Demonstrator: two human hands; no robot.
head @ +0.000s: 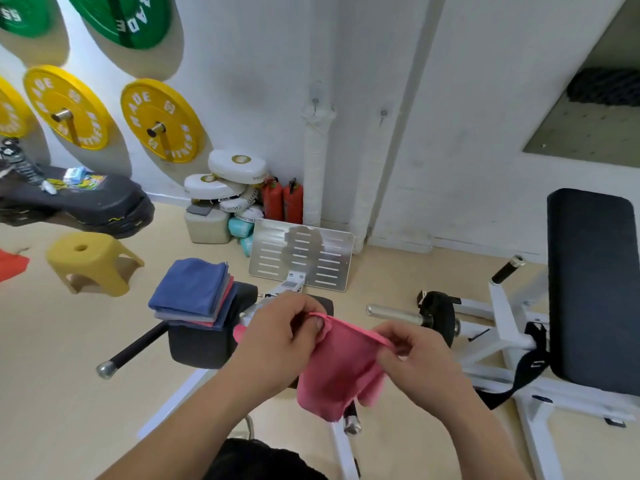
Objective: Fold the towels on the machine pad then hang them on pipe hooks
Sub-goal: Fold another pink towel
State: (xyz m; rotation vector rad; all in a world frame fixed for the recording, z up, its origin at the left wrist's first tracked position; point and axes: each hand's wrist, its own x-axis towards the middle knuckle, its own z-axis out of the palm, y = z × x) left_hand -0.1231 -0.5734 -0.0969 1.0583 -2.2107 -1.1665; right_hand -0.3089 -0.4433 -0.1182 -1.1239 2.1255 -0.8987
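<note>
A pink towel (341,368) hangs in the air between my hands, above the machine. My left hand (277,341) pinches its top left edge and my right hand (414,358) pinches its top right edge, so the cloth droops below them. To the left, a stack of folded towels (192,292), blue on top with grey and red layers under it, lies on the black machine pad (202,344). A white wrapped pipe (316,161) runs up the wall behind, with a hook (315,102) on it and a second hook (383,114) to its right.
A metal foot plate (301,252) stands beyond the pad. A yellow stool (91,261) sits on the floor at left. A black bench back (594,289) on a white frame is at right. Yellow and green weight plates hang on the left wall.
</note>
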